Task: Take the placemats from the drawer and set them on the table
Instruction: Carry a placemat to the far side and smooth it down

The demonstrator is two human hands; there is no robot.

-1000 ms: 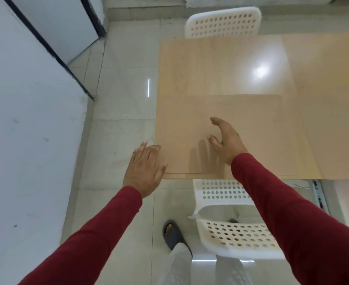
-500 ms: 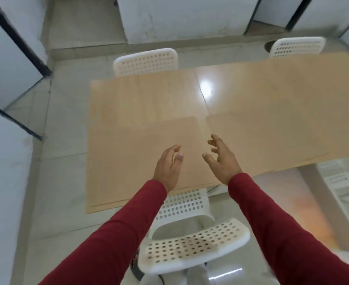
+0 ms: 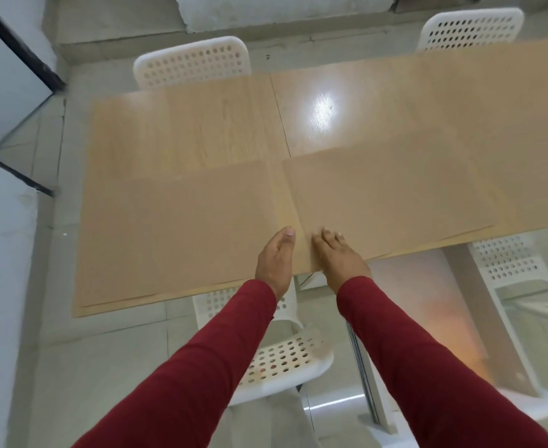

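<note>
While two tan placemats lie flat along the near edge of the table [image 3: 220, 124], the left mat [image 3: 175, 234] and the right mat [image 3: 392, 195] sit side by side with a narrow strip of bare wood between them; thin edges showing under the near sides of both suggest more than one sheet in each, though the count cannot be told; the left hand [image 3: 275, 258] rests at the inner edge of the left mat, fingers together and loosely curled, holding nothing; the right hand [image 3: 338, 257] lies palm down on the near inner corner of the right mat, fingers spread a little, gripping nothing; both arms wear red sleeves [image 3: 427, 367]; the two hands are just beside each other at the gap; a bright glare spot marks the tabletop beyond the mats; white perforated chairs stand at the far side [image 3: 191, 63], at the far right [image 3: 469, 27], and under the near edge [image 3: 285, 360]; no writing, brand or label can be read anywhere; pale floor tiles [image 3: 104, 367] surround the table.
</note>
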